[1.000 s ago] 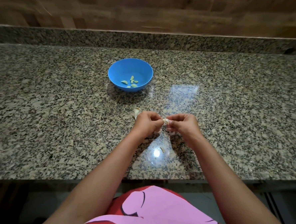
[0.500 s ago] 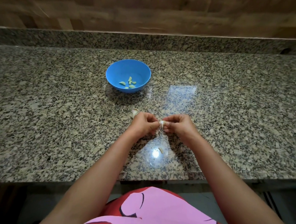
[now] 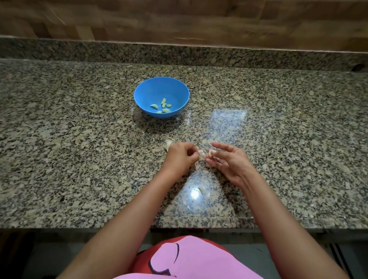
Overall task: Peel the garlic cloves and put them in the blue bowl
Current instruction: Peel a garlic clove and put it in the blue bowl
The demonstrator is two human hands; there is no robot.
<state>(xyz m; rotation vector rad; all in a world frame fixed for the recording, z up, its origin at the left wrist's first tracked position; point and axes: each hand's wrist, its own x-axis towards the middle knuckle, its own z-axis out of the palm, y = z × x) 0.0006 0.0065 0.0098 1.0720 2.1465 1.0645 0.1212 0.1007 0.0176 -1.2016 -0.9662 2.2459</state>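
Worktop (image 3: 70, 145) is speckled granite, both my hands work above its near middle. Blue bowl (image 3: 161, 96) sits beyond my left hand, a little further left, well apart from it; several peeled cloves (image 3: 162, 107) lie in its bottom.

My left hand (image 3: 181, 157) is curled, fingertips pinched on a papery bit of skin (image 3: 201, 154). My right hand (image 3: 231, 161) pinches the small clove (image 3: 210, 152) between thumb and a finger, other fingers loosely spread. Clove sits just right of my left fingertips, skin between the two hands, nearly touching both. Cannot tell if the skin is fully off.

A garlic remnant (image 3: 169, 143) pokes out just behind my left hand, touching or nearly so. A small scrap (image 3: 201, 190) lies on the worktop nearer me, below both hands.

Doing it well, my guess: keep the right pinch firm but light, clove is slippery; pull skin sideways with the left, check no film remains, then carry forward-left and drop it over the bowl.
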